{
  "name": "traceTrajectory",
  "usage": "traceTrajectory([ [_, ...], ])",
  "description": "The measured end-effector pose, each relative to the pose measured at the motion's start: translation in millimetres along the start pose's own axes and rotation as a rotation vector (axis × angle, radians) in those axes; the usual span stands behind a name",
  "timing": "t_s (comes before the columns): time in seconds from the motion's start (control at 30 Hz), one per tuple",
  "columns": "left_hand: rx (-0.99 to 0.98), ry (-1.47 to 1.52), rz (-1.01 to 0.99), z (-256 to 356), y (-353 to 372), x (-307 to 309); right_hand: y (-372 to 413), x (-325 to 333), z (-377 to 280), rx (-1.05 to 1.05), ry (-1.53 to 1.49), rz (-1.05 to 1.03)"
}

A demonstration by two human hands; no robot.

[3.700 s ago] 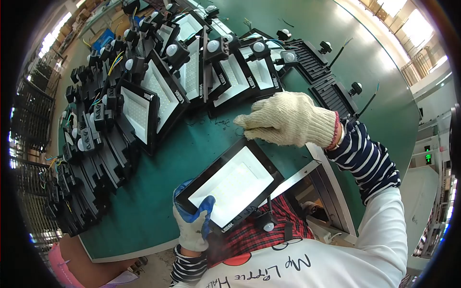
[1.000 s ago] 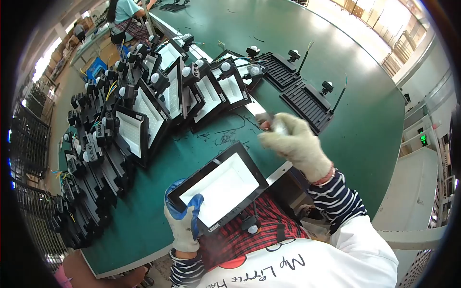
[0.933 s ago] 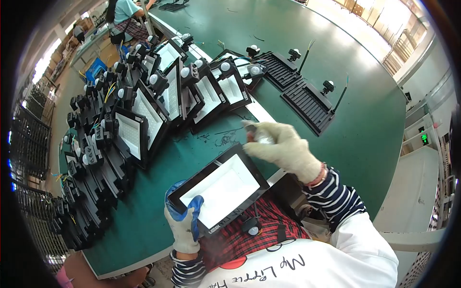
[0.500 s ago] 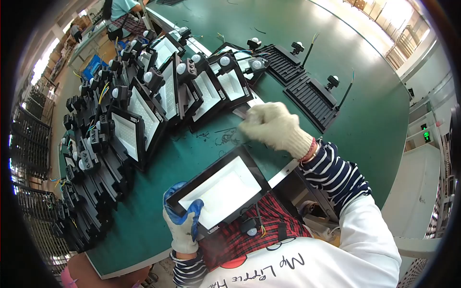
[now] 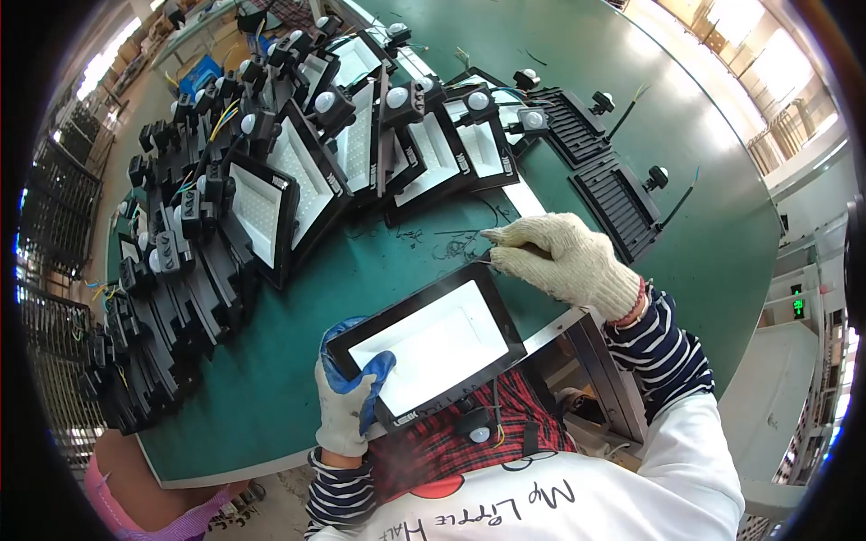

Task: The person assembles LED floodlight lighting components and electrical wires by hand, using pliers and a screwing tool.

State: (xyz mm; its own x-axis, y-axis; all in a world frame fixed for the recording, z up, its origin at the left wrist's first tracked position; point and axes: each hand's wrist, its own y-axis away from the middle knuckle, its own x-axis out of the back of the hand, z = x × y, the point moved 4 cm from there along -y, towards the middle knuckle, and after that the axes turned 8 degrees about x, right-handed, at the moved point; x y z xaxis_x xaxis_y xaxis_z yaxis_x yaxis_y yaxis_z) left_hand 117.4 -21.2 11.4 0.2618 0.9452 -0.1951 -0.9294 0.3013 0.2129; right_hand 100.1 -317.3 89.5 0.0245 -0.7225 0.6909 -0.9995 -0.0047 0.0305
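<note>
My left hand (image 5: pixel 347 388), in a white glove with blue coating, grips the left end of a black-framed LED floodlight (image 5: pixel 433 347). Its thumb lies over the bright front panel. A motion sensor (image 5: pixel 478 426) with a white dome and loose wires hangs from the lamp's lower side, over my lap. My right hand (image 5: pixel 568 261), in a cream knitted glove, is just above the lamp's upper right corner. Its thumb and fingertips are drawn together; a thin dark bit shows at the tips, too small to name. Thin black scraps (image 5: pixel 442 243) lie on the table beyond the lamp.
Many similar floodlights (image 5: pixel 298 180) lean in rows on the green table (image 5: pixel 298 379) at left and centre. Two lamps (image 5: pixel 618 207) lie with their ribbed backs up at the right. A person in pink (image 5: pixel 135 487) is at the lower left, and metal racks (image 5: pixel 59 298) stand behind.
My right hand has come from above the table down toward the lamp's upper right corner, and its fingers are more extended. The left hand still holds the lamp. The view has shifted slightly.
</note>
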Motion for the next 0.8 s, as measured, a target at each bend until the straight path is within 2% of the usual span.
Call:
traceTrajectory([
  [0.03,0.005,0.0,-0.014,-1,-1,2,-5,1,-4,0.046,0.01,-0.059],
  [0.13,0.028,-0.003,-0.037,-4,-4,6,-21,-9,-22,0.452,0.259,-0.051],
  [0.2,0.054,-0.003,-0.022,-3,-4,3,-24,-16,-47,0.555,0.268,-0.076],
  [0.3,0.072,-0.072,-0.038,-8,-7,7,-35,-50,-79,0.4,0.373,-0.348],
  [0.37,-0.021,-0.252,-0.016,-9,-10,11,-39,-70,-110,0.273,0.412,-0.487],
  [0.4,-0.068,-0.341,-0.004,-11,-11,13,-39,-84,-113,0.34,0.316,-0.426],
  [0.43,-0.007,-0.121,-0.067,-16,-10,14,-42,-91,-112,0.38,0.174,-0.394],
  [0.47,0.031,-0.106,-0.069,-16,-10,14,-45,-97,-111,0.42,0.031,-0.362],
  [0.53,0.104,-0.065,-0.059,-5,-10,5,-47,-87,-89,0.307,-0.546,-0.135],
  [0.57,0.142,-0.107,-0.046,-4,-9,6,-47,-76,-79,0.238,-0.64,-0.13],
  [0.6,0.19,0.033,-0.065,-5,-8,7,-41,-67,-72,0.235,-0.602,-0.1],
  [0.67,0.184,0.059,0.053,-31,-5,21,-25,-49,-58,0.243,-0.466,-0.038],
  [0.73,0.156,0.004,0.008,-19,-8,15,3,-38,-56,0.255,0.029,-0.161],
  [0.8,0.151,-0.006,-0.003,-23,-11,16,27,-45,-70,0.359,0.501,-0.099],
])
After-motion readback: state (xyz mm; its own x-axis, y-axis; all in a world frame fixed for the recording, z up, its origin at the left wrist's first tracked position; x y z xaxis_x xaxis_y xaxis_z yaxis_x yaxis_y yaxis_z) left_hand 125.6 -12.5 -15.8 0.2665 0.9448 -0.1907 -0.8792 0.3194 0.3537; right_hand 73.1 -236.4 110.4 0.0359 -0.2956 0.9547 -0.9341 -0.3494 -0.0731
